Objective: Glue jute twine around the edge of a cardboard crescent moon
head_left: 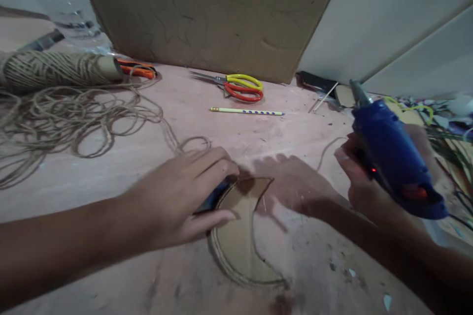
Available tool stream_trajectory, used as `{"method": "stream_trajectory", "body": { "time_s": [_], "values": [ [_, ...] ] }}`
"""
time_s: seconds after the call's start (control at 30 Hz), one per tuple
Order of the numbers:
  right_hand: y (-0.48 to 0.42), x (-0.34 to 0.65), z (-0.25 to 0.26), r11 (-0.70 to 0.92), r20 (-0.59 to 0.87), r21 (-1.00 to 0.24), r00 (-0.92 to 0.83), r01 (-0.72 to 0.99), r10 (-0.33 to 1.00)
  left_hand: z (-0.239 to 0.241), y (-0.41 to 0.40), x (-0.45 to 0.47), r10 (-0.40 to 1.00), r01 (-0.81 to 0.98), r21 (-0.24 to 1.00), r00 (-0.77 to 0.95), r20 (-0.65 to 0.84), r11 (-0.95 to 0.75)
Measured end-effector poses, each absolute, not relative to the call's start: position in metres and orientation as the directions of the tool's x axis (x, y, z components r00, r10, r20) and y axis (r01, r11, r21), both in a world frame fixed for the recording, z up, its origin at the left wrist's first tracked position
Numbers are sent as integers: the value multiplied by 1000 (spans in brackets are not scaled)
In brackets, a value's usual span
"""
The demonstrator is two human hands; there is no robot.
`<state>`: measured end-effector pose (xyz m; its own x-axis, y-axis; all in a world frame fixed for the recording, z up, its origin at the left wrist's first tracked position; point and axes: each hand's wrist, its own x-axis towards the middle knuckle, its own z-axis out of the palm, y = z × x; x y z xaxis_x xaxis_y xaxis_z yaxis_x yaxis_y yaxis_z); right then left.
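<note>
A crescent-shaped piece of cardboard (238, 241) lies on the table, with twine (222, 259) running along its outer curved edge. My left hand (185, 189) grips the crescent's upper left side, thumb on the cardboard face and fingers bent over the edge. Something dark blue (213, 198) is partly hidden beneath that hand. On the right, my right hand (364, 182) is wrapped round a blue hot glue gun (391, 152), raised above the table with its nozzle pointing up and away. A red light glows on the gun's side.
A twine roll (59, 70) and a loose tangle of twine (88, 113) occupy the left. Scissors (236, 86) and a pencil (247, 111) lie ahead, before a large cardboard sheet (210, 15). At the far right, assorted craft materials (451, 142) are piled up.
</note>
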<state>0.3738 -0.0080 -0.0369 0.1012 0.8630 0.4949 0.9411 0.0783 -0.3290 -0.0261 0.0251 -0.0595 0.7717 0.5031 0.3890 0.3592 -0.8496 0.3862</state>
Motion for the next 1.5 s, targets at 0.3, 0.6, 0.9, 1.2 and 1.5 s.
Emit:
{"method": "stream_trajectory", "body": {
  "time_s": [0.3, 0.6, 0.9, 1.2, 1.5],
  "values": [
    [4, 337, -35, 374, 377, -666, -142, 646, 915, -64, 55, -32, 487, 454, 201, 698, 525, -868],
    [17, 332, -57, 601, 487, -639, -352, 480, 799, -64, 45, -37, 709, 578, 413, 609, 356, -704],
    [11, 332, -63, 716, 472, -447, -538, 536, 698, -56, 52, -43, 668, 521, 453, 693, 271, -724],
    [13, 334, -65, 756, 478, -412, -586, 509, 655, -47, 55, -44, 549, 396, 469, 797, 252, -789],
    [18, 325, -61, 767, 449, -412, -623, 492, 641, -44, 54, -42, 622, 454, 494, 741, 253, -742]
  ]
}}
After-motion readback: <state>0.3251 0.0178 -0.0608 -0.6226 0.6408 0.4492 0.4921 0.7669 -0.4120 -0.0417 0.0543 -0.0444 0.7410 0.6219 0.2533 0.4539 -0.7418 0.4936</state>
